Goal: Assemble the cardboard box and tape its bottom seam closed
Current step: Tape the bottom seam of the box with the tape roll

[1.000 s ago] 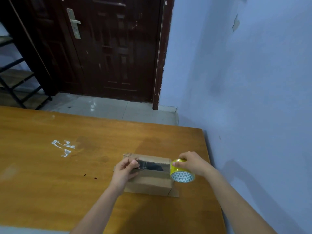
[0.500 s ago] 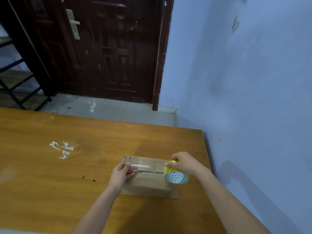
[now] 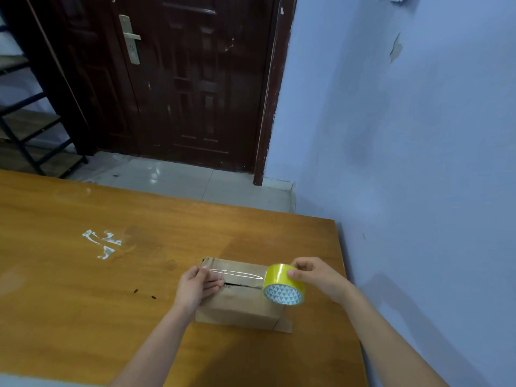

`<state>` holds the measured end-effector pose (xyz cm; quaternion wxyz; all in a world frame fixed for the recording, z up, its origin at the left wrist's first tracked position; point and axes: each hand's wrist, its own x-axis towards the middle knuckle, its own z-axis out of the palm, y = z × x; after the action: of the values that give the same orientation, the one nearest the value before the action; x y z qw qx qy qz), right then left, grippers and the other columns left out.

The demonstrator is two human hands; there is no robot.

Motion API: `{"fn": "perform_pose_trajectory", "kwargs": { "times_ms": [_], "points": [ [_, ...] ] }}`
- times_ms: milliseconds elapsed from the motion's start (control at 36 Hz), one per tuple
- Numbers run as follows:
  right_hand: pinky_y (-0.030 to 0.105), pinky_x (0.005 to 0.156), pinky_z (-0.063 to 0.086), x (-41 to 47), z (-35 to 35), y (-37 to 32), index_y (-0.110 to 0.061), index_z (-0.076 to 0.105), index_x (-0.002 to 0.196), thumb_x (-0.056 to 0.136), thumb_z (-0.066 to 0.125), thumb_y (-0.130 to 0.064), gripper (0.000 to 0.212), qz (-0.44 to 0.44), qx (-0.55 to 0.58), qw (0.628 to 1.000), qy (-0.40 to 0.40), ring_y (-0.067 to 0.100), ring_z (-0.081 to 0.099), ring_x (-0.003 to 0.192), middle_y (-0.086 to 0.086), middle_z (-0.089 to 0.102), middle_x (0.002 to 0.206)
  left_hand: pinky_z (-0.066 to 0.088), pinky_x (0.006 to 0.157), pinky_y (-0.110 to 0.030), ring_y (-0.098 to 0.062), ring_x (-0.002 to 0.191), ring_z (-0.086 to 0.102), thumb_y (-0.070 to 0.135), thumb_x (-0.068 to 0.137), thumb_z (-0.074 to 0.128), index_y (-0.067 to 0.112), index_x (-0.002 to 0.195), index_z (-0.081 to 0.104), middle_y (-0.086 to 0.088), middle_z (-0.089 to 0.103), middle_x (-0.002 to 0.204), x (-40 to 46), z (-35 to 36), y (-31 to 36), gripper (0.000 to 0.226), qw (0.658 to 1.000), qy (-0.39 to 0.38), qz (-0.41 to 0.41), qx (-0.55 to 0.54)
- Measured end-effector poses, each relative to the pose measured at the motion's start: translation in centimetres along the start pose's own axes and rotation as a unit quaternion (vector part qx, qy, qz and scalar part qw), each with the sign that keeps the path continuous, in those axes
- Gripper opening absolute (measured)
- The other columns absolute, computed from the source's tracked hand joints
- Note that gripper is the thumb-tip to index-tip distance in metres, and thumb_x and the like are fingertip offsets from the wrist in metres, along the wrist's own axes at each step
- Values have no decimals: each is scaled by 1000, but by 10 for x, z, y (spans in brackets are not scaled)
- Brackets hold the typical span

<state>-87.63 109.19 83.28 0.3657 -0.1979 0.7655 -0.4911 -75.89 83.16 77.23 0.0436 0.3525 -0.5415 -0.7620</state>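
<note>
A small brown cardboard box [image 3: 237, 308] lies on the wooden table [image 3: 83, 289], its closed flaps facing up with a dark seam between them. My left hand [image 3: 195, 289] presses the free end of a clear tape strip [image 3: 237, 273] onto the box's left end. A yellow tape roll [image 3: 283, 283] sits over the box's right end, gripped by my right hand [image 3: 315, 275]. The strip stretches from my left fingers to the roll, above the seam.
The table's right edge runs close along a blue wall [image 3: 405, 163]. White tape scraps [image 3: 102, 243] stick to the tabletop at the left. A dark door [image 3: 195, 79] and a metal shelf [image 3: 25, 129] stand beyond the table.
The tape strip has come down onto the box top and the flaps have closed to a narrow seam. My left hand has flattened on the box end; the roll has shifted slightly.
</note>
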Motion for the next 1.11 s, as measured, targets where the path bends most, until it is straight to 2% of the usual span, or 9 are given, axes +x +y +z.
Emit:
{"fn": "perform_pose_trajectory", "kwargs": {
  "times_ms": [167, 250, 389, 528, 639, 778, 889, 1000, 1111],
  "points": [
    [21, 64, 42, 0, -6, -14, -22, 66, 73, 84, 68, -37, 19, 14, -96, 995, 11, 7, 57, 68, -8, 62, 70, 57, 59, -21, -23, 74, 72, 19, 100, 44, -1, 86, 52, -20, 71, 84, 1, 0, -3, 25, 1000, 0, 9, 24],
    [26, 51, 31, 0, -14, -15, -20, 52, 60, 79, 63, -57, 43, 41, -335, 938, 82, 8, 43, 55, -8, 48, 60, 58, 60, -22, -23, 75, 72, 20, 100, 45, -1, 89, 54, -19, 72, 83, 3, -1, -3, 26, 999, 17, 16, 30],
    [26, 44, 27, -5, -21, -7, -23, 40, 53, 73, 56, -71, 55, 83, -446, 883, 123, 8, 41, 48, -8, 44, 53, 57, 59, -23, -22, 72, 71, 20, 100, 45, 3, 85, 56, -15, 71, 83, -1, 11, -5, 25, 998, 14, 29, 50],
    [27, 51, 29, -5, -26, 0, -25, 40, 52, 77, 54, -68, 51, 38, -286, 954, 85, 7, 38, 50, -10, 39, 53, 58, 60, -26, -25, 72, 72, 19, 101, 40, 8, 90, 53, -14, 72, 81, 1, 9, -1, 21, 1000, 13, 3, 14],
    [27, 57, 29, -4, -25, 3, -25, 43, 55, 85, 55, -53, 43, 18, -197, 979, 49, 7, 36, 54, -12, 36, 55, 59, 58, -28, -32, 74, 72, 15, 97, 41, 8, 79, 44, -22, 68, 80, 6, 1, 3, 21, 998, 18, -40, -46],
    [25, 61, 35, 1, -22, 7, -25, 54, 58, 85, 64, -39, 32, 19, -158, 986, 46, 4, 45, 58, -14, 47, 58, 60, 63, -35, -39, 83, 70, 14, 98, 37, 5, 79, 46, -32, 68, 93, 8, -7, 10, 23, 993, -13, -66, -92],
    [26, 63, 38, 8, -15, 7, -24, 56, 61, 84, 66, -38, 29, 17, -177, 983, 53, 7, 48, 64, -8, 51, 64, 59, 73, -41, -37, 83, 70, 16, 99, 34, -7, 99, 51, -30, 65, 101, 6, -12, 11, 28, 985, -22, -75, -151],
    [28, 63, 41, 14, -10, 9, -12, 61, 71, 84, 65, -42, 32, 34, -204, 977, 57, 10, 53, 68, -2, 56, 71, 57, 72, -44, -36, 76, 71, 12, 97, 33, 7, 75, 43, -32, 63, 99, 2, -13, 15, 25, 977, -15, -80, -196],
    [27, 61, 42, 16, -10, 13, -19, 61, 67, 82, 66, -43, 29, 47, -210, 974, 71, 10, 55, 67, -3, 58, 70, 57, 69, -42, -36, 71, 71, 11, 97, 32, 7, 75, 41, -35, 60, 97, 4, -11, 15, 25, 978, -7, -83, -194]
  ]
}}
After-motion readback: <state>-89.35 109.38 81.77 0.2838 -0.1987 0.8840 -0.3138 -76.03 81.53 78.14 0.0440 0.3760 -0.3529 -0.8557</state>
